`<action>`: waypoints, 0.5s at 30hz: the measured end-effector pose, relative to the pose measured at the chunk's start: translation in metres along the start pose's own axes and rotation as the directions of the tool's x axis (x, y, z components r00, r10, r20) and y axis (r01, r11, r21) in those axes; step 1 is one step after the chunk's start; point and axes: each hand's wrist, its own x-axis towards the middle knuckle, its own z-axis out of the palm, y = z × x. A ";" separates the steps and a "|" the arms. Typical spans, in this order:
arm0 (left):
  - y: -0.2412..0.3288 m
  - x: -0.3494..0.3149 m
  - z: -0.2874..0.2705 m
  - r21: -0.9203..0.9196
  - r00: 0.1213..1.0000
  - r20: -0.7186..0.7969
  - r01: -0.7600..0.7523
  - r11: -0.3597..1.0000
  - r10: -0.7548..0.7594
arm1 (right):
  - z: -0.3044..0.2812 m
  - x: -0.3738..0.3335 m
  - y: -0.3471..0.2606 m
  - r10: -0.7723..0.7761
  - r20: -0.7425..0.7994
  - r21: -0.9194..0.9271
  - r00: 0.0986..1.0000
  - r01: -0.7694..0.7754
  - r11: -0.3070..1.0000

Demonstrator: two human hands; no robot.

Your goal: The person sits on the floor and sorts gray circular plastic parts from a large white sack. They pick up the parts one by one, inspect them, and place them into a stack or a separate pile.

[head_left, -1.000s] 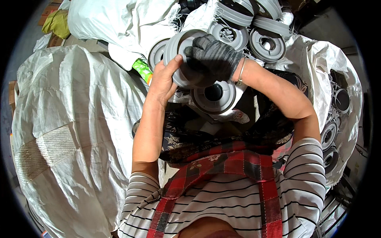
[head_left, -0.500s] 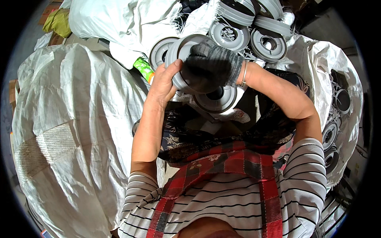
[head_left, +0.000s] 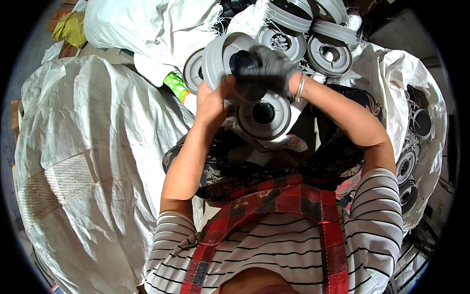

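Observation:
My bare left hand [head_left: 211, 104] is closed around the near-left rim of a round grey plastic part [head_left: 212, 61] with a ribbed outer wall, held tilted. A dark round core [head_left: 242, 62] shows inside it. My right hand [head_left: 276, 68], in a grey knit glove, is at the part's right side, over its opening. Motion smears its fingers, so their grip does not show. Just below, between my knees, lies another grey round part [head_left: 280, 116] with a dark centre hole. A similar grey part [head_left: 192, 71] sits behind my left hand, partly covered.
Several grey round parts [head_left: 333, 34] are piled at the far right, with thin white plastic scraps among them. A large white woven sack [head_left: 98, 147] fills the left side. Another white sack [head_left: 391, 73] at the right holds more parts. A green-and-orange packet [head_left: 175, 84] lies behind my left forearm.
The held part has tilted and moved slightly up, showing its dark core. My right hand has come out of its opening toward the right. My left hand has shifted right, uncovering the part below.

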 end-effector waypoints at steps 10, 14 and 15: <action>-0.004 -0.021 0.005 0.700 0.895 0.339 -0.446 0.558 0.291 | -0.020 0.007 0.069 0.035 -0.239 -0.434 0.970 -0.139 0.890; -0.012 -0.019 0.009 0.739 0.816 0.578 -0.525 0.422 0.002 | -0.009 0.005 0.114 0.334 -0.015 -0.707 0.942 -0.246 0.663; -0.012 -0.018 0.008 0.741 0.842 0.537 -0.440 0.508 -0.053 | -0.002 0.003 0.117 0.294 -0.011 -0.717 0.956 -0.213 0.664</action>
